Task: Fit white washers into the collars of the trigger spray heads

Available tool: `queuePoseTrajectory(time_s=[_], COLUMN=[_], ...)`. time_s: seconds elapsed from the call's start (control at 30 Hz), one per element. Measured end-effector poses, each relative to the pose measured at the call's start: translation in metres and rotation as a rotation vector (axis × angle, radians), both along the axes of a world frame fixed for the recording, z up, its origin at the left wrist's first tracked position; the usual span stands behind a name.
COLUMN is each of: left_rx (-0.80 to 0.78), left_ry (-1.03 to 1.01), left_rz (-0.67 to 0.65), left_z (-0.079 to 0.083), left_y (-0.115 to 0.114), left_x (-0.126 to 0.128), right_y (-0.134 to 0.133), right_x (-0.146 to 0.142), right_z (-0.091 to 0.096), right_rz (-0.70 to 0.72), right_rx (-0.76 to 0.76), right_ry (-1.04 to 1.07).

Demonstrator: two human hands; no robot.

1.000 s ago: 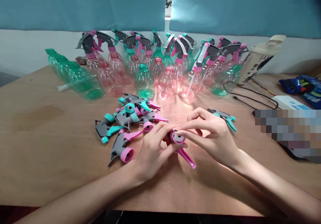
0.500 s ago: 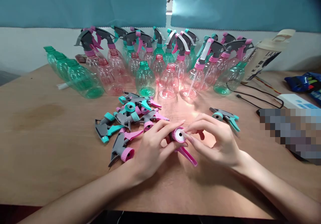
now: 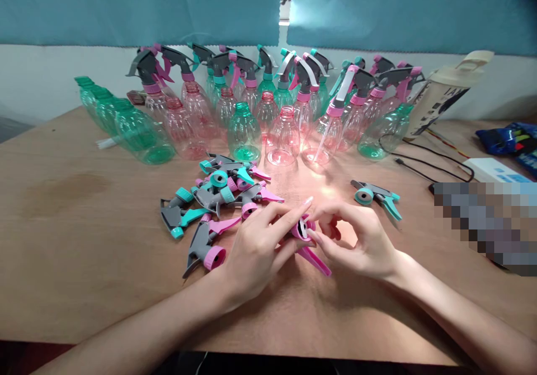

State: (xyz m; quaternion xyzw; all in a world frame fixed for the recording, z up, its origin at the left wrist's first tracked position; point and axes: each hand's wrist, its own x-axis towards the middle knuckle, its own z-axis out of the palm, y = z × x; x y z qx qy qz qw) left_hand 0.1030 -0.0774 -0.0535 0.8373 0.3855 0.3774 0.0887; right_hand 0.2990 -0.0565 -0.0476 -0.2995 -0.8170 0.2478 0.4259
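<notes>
My left hand [image 3: 255, 246] is closed around a pink-and-grey trigger spray head [image 3: 315, 262], its pink collar facing up toward me and its trigger pointing down to the right. In the collar's mouth a white washer [image 3: 304, 228] sits tilted, with a dark gap on its left side. The thumb and fingers of my right hand [image 3: 364, 240] pinch at the washer's right edge; the fingertips partly cover it. Just left of my left hand lies another pink-and-grey spray head [image 3: 203, 249]. Beyond it is a pile of spray heads [image 3: 216, 196] in pink, teal and grey.
Several green and pink bottles stand in rows at the back, including a green bottle [image 3: 244, 134] and a pink bottle [image 3: 283, 137]; many carry spray heads. A teal-and-grey spray head [image 3: 377, 197] lies at right. Behind it are a black cable [image 3: 444, 159], power strip [image 3: 497, 170] and cream tumbler [image 3: 447, 92].
The white washer lay flat in the collar and now stands tilted, opening a dark gap. My right fingers have shifted slightly at its edge. My left hand keeps its hold.
</notes>
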Motion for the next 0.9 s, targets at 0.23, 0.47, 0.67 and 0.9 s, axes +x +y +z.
queuePoseTrajectory(time_s=[0.23, 0.47, 0.67, 0.9], left_rx=[0.037, 0.065, 0.085, 0.077], left_ry=[0.036, 0.029, 0.038, 0.045], left_rz=[-0.012, -0.011, -0.013, -0.022], left_z=[-0.002, -0.001, 0.000, 0.001], left_y=[0.000, -0.001, -0.003, -0.001], left_x=[0.000, 0.002, 0.005, 0.005], right_y=[-0.001, -0.003, -0.007, -0.005], right_x=[-0.002, 0.000, -0.003, 0.003], right_z=[-0.002, 0.007, 0.016, 0.018], right_rz=[-0.009, -0.002, -0.032, -0.055], right_rx=[0.021, 0.083, 0.179, 0.222], right_ry=[0.003, -0.075, -0.152, -0.202])
